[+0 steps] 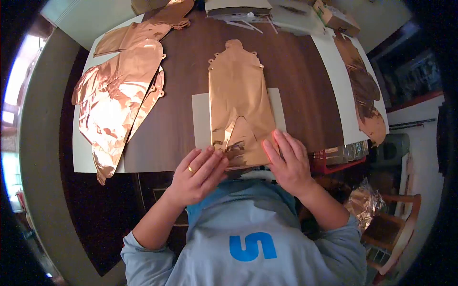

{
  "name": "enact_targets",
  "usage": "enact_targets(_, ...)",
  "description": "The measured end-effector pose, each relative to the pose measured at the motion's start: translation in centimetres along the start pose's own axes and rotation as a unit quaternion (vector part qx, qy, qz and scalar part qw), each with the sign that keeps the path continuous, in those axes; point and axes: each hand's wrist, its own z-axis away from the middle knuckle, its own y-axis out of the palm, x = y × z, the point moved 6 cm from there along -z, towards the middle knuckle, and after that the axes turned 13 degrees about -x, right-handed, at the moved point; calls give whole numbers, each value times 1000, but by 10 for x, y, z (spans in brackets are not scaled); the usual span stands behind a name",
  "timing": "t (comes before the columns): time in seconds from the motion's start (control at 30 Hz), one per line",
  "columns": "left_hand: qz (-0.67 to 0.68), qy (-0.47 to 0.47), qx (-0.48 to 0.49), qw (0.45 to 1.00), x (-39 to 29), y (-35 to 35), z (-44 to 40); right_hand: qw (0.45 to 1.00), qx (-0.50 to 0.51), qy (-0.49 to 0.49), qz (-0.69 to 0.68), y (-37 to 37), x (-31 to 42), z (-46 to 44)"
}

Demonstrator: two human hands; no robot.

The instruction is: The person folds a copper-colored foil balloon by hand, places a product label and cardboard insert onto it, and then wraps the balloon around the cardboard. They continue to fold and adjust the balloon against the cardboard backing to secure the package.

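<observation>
A flat copper-coloured foil piece (238,90) lies lengthwise in front of me, its narrow rounded tip pointing away and small tabs along its far edges. A pale sheet (201,112) shows beneath it on both sides. My left hand (201,172), with a ring on one finger, rests on its near left corner, fingers bent and close together. My right hand (289,159) lies on the near right corner with its fingers stretched out over the edge. Between the hands the foil has a raised, creased fold.
More copper foil pieces (117,90) lie overlapped on the left of the brown table (305,95). Another foil strip (360,86) is on the right. Boxes (336,19) and white strips stand at the back. A red basket (338,164) and crumpled foil (365,205) are at the lower right.
</observation>
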Motion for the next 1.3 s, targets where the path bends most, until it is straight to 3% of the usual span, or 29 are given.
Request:
enact_targets(0.63,26,33,-54,998,-7,1,1,998,-36,-59,-6,-24,-1,0)
enact_targets(0.83,77,-48,-48,995,-3,3,-7,997,-51,-52,-18,-33,-6,1)
enact_targets(0.93,76,-40,-47,995,-5,1,-10,997,-56,-57,-19,-34,-8,2)
enact_targets(1.13,53,9,-45,998,-12,-4,-18,998,35,-56,10,-54,-6,-14)
enact_targets(1.3,48,28,-26,998,-18,-7,-21,995,37,-84,-46,-49,23,-15)
